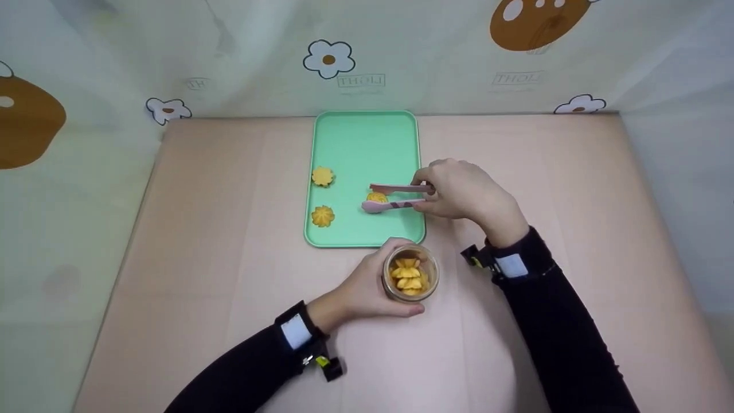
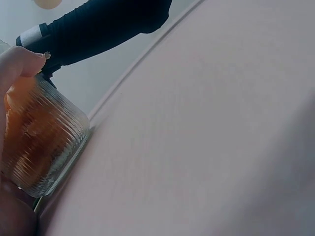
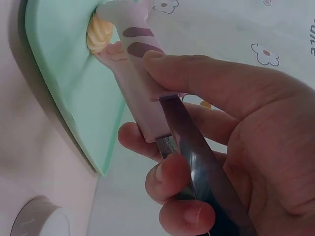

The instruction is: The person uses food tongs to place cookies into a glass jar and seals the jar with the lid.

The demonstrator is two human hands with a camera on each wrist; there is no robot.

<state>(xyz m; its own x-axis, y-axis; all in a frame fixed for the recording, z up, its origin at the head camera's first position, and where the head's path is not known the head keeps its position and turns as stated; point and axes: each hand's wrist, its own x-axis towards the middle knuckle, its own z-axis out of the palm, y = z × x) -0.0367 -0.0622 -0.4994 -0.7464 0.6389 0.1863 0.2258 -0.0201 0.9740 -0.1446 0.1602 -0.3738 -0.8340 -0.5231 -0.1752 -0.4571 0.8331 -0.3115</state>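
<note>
My left hand (image 1: 370,284) holds a clear ribbed glass jar (image 2: 76,123), its mouth facing the head camera. Several golden flower-shaped cookies (image 1: 408,275) are stacked inside it. In my right hand (image 1: 467,192) is a pair of pink tongs (image 1: 395,206) with metal arms, pinched between thumb and fingers. The tong tips reach over the right half of a mint-green tray (image 1: 367,137), on either side of one swirled cookie (image 3: 100,33). Two more cookies lie along the tray's left side, an upper cookie (image 1: 323,176) and a lower cookie (image 1: 323,216).
A pale pink cloth covers the table (image 1: 229,218). The tray lies at the table's back edge, in front of a hanging curtain (image 1: 246,69) with flower prints. Both wrists wear dark straps with small cameras. The jar stands just in front of the tray's near right corner.
</note>
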